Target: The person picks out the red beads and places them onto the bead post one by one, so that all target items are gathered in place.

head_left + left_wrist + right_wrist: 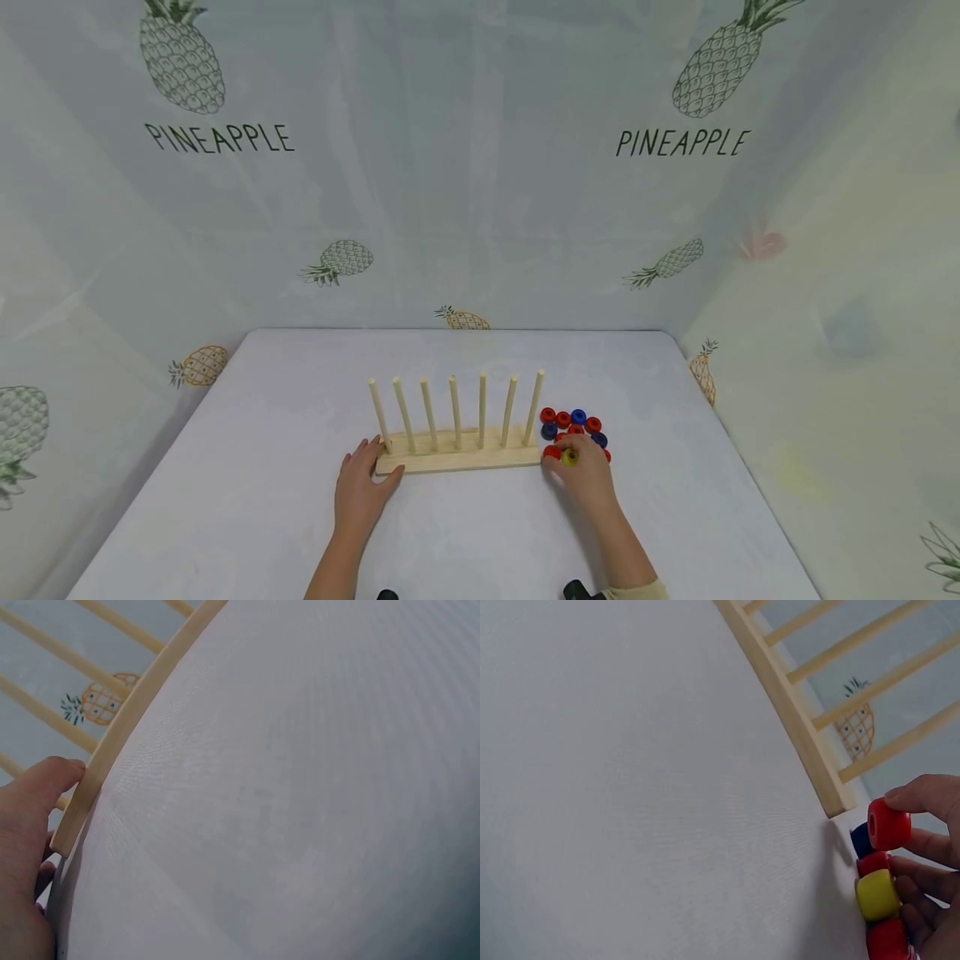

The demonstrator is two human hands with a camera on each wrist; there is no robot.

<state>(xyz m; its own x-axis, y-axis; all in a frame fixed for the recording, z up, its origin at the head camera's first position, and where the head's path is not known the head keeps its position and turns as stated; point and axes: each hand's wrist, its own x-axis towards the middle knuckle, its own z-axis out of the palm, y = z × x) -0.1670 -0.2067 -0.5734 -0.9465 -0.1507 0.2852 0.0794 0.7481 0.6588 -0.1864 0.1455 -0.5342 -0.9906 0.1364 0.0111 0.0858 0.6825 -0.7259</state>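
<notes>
Red bead (894, 825) is being pinched by the right hand (588, 477) beside the peg rack (465, 462); the left hand (358, 492) is gripping the rack's left end. Sound practice is keeping the bead's hole uncovered and the rack steady.

Forearms (337, 564) reach forward; left hand (358, 492) grips, thumb (392, 480) spread; right hand (587, 473) pinches

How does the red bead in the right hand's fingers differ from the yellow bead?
The right hand pinches the red bead; the yellow bead is outside that pinch. The red bead is nearer the pegged rack than the yellow bead. In the right wrist view, the red bead's hole shows; the yellow bead's does not. Both are rounded and off the rack.
</notes>
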